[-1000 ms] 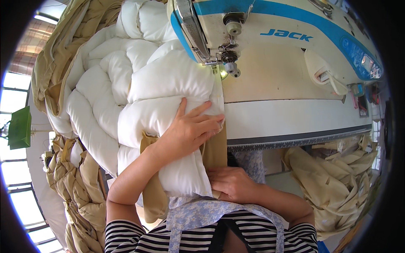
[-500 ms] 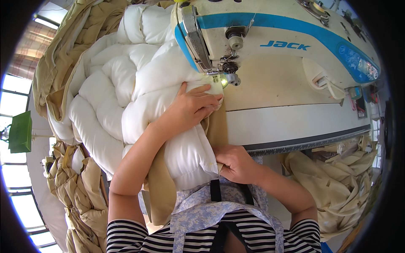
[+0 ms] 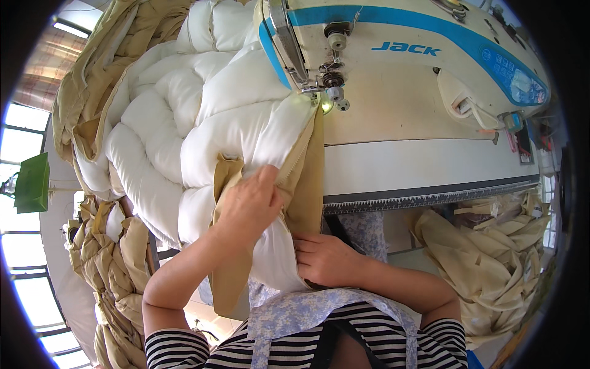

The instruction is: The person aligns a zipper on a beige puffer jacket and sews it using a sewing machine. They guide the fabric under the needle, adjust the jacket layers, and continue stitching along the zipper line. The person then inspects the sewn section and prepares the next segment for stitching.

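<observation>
A puffy white quilted garment piece (image 3: pixel 227 129) lies under the head of a sewing machine (image 3: pixel 369 37), its right edge joined to tan fabric (image 3: pixel 307 178). A zipper tape (image 3: pixel 296 154) runs along that edge toward the lit needle area. My left hand (image 3: pixel 252 200) is closed on the white quilted fabric beside the zipper edge, fingertips partly hidden. Lower down, my right hand (image 3: pixel 329 259) grips the same piece's edge near my apron, its fingers curled under the fabric. A tan strip (image 3: pixel 227 277) hangs below my left wrist.
A dark ruler strip (image 3: pixel 430 192) lines the front edge of the white machine table (image 3: pixel 424 166). Tan fabric is heaped at the right (image 3: pixel 485 270), and tan padded pieces (image 3: pixel 117 277) hang at the left. A green box-shaped object (image 3: pixel 32 183) stands by the windows.
My left hand has moved from beside the needle down toward me, going from spread fingers to a closed grip. The right hand has shifted slightly down and left; the zipper edge now shows.
</observation>
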{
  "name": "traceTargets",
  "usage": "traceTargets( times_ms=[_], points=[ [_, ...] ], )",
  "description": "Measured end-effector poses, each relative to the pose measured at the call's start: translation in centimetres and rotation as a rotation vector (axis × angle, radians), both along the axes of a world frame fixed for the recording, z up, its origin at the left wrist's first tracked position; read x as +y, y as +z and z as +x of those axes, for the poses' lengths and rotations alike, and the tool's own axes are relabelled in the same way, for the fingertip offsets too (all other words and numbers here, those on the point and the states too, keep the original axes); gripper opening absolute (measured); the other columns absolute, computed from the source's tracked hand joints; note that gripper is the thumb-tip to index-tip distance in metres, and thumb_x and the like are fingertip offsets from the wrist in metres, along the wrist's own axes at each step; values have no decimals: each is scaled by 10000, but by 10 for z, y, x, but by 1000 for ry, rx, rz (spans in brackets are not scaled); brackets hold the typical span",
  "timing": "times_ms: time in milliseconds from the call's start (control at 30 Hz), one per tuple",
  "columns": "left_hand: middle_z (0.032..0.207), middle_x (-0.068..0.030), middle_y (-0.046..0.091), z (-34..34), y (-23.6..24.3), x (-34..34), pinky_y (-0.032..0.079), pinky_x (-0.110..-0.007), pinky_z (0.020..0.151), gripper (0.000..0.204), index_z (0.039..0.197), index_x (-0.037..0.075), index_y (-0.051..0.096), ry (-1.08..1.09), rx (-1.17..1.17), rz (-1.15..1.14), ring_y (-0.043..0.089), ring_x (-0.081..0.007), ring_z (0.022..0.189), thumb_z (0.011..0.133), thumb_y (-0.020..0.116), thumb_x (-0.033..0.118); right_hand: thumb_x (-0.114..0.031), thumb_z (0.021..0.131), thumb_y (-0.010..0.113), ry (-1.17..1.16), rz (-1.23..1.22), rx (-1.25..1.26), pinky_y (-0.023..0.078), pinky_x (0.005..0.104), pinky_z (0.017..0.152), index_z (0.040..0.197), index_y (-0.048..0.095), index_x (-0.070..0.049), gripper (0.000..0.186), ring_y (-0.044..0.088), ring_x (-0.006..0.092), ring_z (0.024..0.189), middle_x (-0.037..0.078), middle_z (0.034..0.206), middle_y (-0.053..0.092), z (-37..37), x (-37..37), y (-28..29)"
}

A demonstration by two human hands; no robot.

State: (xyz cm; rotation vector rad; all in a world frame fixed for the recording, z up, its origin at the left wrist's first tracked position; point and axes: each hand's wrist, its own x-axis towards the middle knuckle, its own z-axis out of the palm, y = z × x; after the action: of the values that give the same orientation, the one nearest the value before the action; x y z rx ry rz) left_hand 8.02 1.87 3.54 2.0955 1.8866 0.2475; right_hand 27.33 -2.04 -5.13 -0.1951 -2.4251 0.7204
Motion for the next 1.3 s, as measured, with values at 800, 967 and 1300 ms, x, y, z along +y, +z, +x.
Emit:
traceTargets(
  times_ms=[800, 967, 1300],
  points=[
    [1272, -44, 648, 8, -35, 40, 388, -604, 1116, 143, 978, 67, 605, -590, 37, 336, 558, -311, 1287, 850, 665, 95, -253, 780, 729, 8, -351, 18, 542, 402, 913, 1080, 714, -94, 340, 661, 293, 1055, 71, 1054, 715, 22, -7, -9],
    [1274, -24, 664, 5, -36, 42, 361, -627, 1120, 153, 1011, 77, 620, -597, 36, 311, 557, -305, 1296, 868, 663, 108, -228, 758, 727, 22, -392, -15, 550, 402, 898, 1096, 716, -99, 362, 665, 296, 1065, 72, 1078, 719, 25, -6, -8],
    [1264, -37, 691, -12, -42, 89, 325, -570, 1153, 154, 1099, 80, 675, -587, -9, 290, 559, -288, 1312, 997, 601, 168, -115, 746, 668, -63, -515, -54, 553, 441, 878, 1157, 705, -76, 415, 675, 341, 1017, 134, 1124, 711, 22, 33, 6]
  ],
)
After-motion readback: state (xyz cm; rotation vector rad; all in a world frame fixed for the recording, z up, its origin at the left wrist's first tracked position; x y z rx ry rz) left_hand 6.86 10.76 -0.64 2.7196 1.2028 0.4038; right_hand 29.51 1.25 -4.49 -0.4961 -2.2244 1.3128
